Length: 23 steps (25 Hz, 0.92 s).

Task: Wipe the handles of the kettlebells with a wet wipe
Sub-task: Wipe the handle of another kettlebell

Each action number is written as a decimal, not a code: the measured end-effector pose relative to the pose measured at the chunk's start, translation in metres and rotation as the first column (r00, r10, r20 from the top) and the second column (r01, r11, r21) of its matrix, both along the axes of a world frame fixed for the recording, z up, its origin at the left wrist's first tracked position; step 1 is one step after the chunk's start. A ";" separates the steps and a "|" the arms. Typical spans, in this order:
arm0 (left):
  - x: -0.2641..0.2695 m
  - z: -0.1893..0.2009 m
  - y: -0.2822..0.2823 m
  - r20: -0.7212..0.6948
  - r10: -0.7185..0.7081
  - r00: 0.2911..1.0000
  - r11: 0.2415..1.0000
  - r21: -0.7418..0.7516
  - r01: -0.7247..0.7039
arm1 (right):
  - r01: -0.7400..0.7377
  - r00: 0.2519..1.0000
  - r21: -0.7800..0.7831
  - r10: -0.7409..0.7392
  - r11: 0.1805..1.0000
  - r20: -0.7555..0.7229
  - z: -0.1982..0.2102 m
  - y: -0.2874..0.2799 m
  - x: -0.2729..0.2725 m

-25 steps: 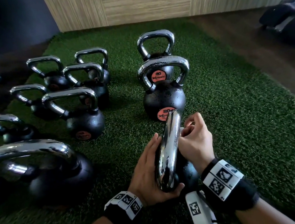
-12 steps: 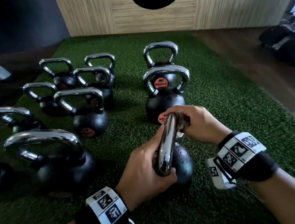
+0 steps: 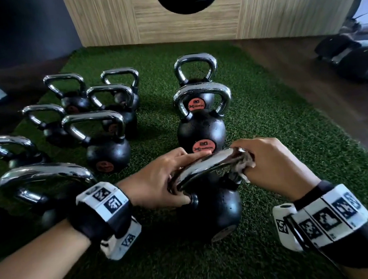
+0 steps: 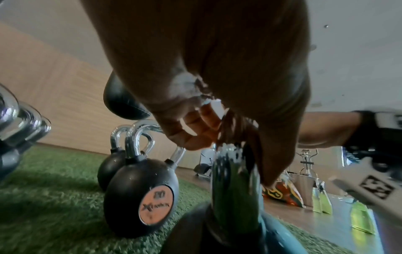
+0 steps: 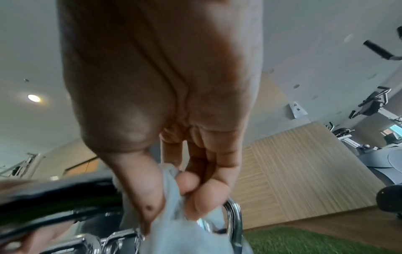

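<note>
Nearest kettlebell (image 3: 216, 206) standing on green turf (image 3: 294, 149), its chrome handle (image 3: 204, 166) spanning between both hands; left hand (image 3: 158, 183) curled round the handle's left end, fingers over the top; right hand (image 3: 273, 166) pinching a crumpled wet wipe (image 3: 244, 162) against the handle's right end; two kettlebells marked 20 (image 3: 201, 130) just behind; smaller kettlebells (image 3: 99, 130) grouped to the left.

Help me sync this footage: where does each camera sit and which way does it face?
Head: looks down at kettlebells on turf; both hands on the near handle.
Left wrist: under the left hand, looking low along the handle.
Right wrist: under the right hand, whose grip holds the wet wipe.
Shared: handle and wipe appear in all three.
</note>
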State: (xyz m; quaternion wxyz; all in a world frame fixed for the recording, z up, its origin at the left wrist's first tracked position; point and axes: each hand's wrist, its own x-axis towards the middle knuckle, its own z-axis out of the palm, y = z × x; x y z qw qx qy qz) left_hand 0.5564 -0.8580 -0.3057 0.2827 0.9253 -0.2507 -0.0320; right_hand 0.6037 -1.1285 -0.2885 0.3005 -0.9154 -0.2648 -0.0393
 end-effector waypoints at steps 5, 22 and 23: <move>0.012 0.009 -0.001 -0.018 -0.037 0.999 0.997 0.073 0.039 | 0.090 0.978 0.123 -0.065 0.988 -0.198 -0.002 -0.008 -0.022; 0.154 0.096 0.033 -0.123 0.369 0.921 0.871 0.392 -0.297 | 0.047 0.979 0.420 0.042 0.906 -0.199 0.066 -0.033 0.112; 0.162 0.099 0.033 -0.122 0.402 0.908 0.813 0.504 -0.292 | 0.053 0.975 0.409 0.042 0.911 -0.218 0.072 -0.032 0.123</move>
